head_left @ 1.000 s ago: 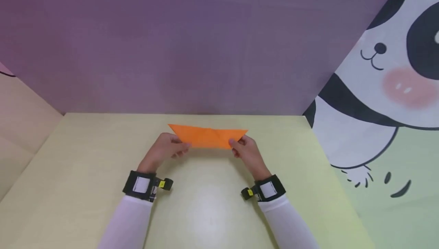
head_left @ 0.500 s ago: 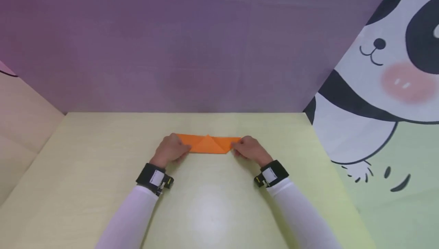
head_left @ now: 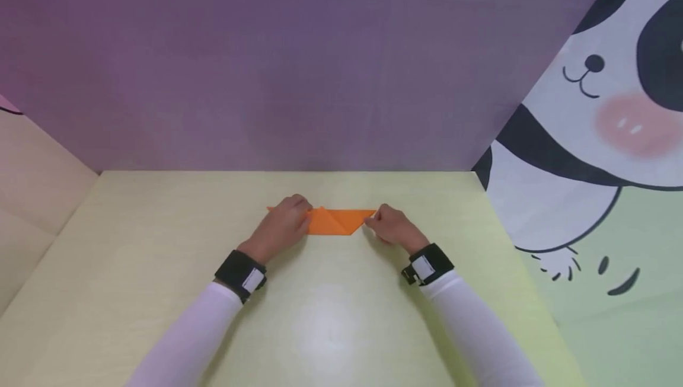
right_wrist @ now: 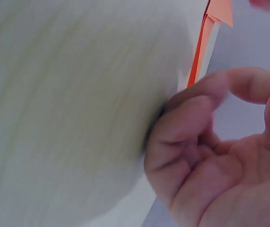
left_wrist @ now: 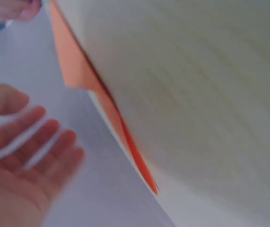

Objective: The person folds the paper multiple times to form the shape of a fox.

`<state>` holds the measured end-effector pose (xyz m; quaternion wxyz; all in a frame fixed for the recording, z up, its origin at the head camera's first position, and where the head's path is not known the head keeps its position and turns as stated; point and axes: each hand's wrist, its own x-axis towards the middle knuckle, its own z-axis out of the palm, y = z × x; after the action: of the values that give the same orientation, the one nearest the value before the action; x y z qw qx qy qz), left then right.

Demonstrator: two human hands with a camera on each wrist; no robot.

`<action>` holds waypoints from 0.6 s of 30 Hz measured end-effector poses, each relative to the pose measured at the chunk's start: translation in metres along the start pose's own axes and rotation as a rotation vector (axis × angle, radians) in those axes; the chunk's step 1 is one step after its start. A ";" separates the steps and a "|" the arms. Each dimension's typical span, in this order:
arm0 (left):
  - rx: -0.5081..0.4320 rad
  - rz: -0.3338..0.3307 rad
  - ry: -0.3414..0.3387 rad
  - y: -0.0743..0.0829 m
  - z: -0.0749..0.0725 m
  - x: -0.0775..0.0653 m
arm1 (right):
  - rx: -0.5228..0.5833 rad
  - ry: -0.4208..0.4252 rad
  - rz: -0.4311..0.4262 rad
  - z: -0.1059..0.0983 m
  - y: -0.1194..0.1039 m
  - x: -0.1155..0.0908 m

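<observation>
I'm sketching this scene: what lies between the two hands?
Much of the orange paper lies between the left hand and the right hand, as the head view shows.

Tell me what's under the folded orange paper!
The folded orange paper is over the pale wood-grain tabletop, which shows around it; anything directly beneath is covered from view.

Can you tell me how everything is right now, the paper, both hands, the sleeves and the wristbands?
Orange paper: folded into a strip, layers gaping slightly at the left end.
Left hand: fingers loosely spread by the paper's left part, not gripping it.
Right hand: fingers curled, seeming to pinch the paper's right end.
Sleeves: pulled down to the wristbands.
Wristbands: wrapped round both wrists.
</observation>
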<state>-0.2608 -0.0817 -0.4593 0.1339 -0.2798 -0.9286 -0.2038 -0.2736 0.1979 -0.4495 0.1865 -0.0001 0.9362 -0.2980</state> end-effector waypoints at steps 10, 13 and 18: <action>0.129 0.250 -0.146 0.005 0.007 0.007 | -0.292 0.115 -0.046 0.005 -0.012 0.005; 0.155 0.253 -0.178 0.004 0.009 0.008 | -0.427 0.131 -0.073 0.009 -0.018 0.006; 0.174 0.257 -0.196 0.003 0.014 0.008 | -0.553 0.179 -0.097 0.017 -0.023 0.005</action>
<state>-0.2674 -0.0696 -0.4685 0.0916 -0.4022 -0.9078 -0.0759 -0.2749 0.1687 -0.4515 0.0814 -0.0695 0.9935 -0.0389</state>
